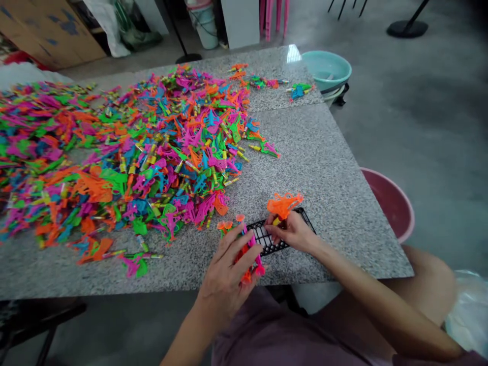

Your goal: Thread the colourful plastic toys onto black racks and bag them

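A black plastic grid tray (270, 248) lies near the front edge of the granite table, with a pale surface showing through part of it. My right hand (295, 232) is closed over the tray, its fingers pinching an orange toy gun (284, 205) by its yellow end. My left hand (232, 262) rests at the tray's left end with fingers spread over pink and orange suction-cup darts (259, 262). More orange cups (224, 224) show beyond its fingertips. The left thumb and what lies under the palm are hidden.
A large heap of colourful toy guns (152, 152) covers the left of the granite table (305, 147). Several loose ones (299, 90) lie at the far right corner. A turquoise basin (327, 68) and a pink basin (389, 203) stand past the right edge.
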